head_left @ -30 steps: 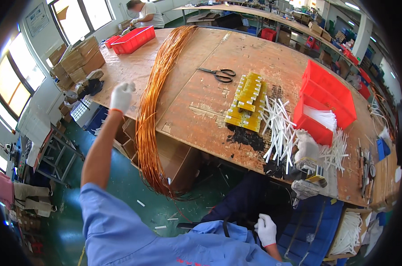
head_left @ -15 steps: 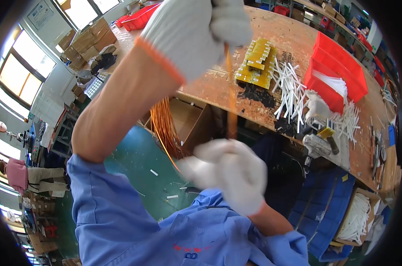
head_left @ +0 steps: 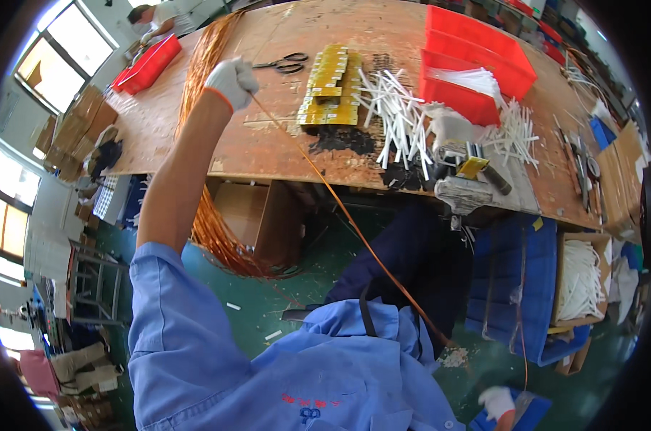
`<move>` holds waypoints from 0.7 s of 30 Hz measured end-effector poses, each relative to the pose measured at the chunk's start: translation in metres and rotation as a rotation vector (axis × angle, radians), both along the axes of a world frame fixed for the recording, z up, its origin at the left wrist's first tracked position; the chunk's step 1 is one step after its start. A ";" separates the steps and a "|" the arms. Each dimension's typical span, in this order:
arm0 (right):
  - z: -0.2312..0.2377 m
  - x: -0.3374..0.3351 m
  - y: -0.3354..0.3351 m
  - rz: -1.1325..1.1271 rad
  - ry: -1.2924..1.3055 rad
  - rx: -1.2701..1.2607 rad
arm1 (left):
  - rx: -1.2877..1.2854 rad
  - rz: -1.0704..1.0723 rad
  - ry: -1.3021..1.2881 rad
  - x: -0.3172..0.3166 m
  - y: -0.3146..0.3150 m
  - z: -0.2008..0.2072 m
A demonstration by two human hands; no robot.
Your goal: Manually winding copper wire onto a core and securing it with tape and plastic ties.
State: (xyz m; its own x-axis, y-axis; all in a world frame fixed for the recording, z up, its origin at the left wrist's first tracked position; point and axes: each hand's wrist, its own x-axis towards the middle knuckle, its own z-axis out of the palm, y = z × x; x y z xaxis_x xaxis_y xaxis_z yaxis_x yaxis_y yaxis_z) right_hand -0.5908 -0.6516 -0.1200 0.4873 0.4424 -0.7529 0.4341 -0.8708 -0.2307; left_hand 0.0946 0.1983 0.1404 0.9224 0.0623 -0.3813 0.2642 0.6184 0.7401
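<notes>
My left hand [head_left: 232,85], in a white knitted glove with an orange cuff, reaches out over the workbench. Its fingers are closed on a copper-coloured wire [head_left: 333,195], which slants taut down past my lap toward the floor. Beside that hand lies a long bundle of similar wires [head_left: 209,54], hanging over the bench edge in loops. My right hand [head_left: 496,404], gloved too, is low at the bottom right next to a blue object [head_left: 530,415]. Its fingers are small and smeared, so I cannot see whether it holds anything.
On the wooden workbench [head_left: 282,154] are black-handled scissors [head_left: 286,65], stacked yellow boards [head_left: 329,90], loose white tubes [head_left: 397,118], red bins [head_left: 458,93] and a clamp-like metal tool [head_left: 469,183]. A carton of white tubes [head_left: 580,280] stands at right. Another person [head_left: 169,18] sits at the far left.
My left hand has moved left and farther out over the bench with the wire. My right hand has dropped from in front of my chest to the lower right. My view has shifted.
</notes>
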 end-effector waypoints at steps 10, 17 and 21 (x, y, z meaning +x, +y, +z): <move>0.074 0.243 0.312 -0.999 -0.822 0.564 | -0.372 -0.039 -0.071 -0.157 -0.148 -0.086; 0.115 0.306 0.440 -1.162 -0.238 1.223 | -0.334 0.035 0.136 -0.209 -0.190 -0.115; 0.017 0.233 0.325 -1.386 -0.171 1.009 | -0.211 0.232 0.065 -0.169 -0.112 -0.150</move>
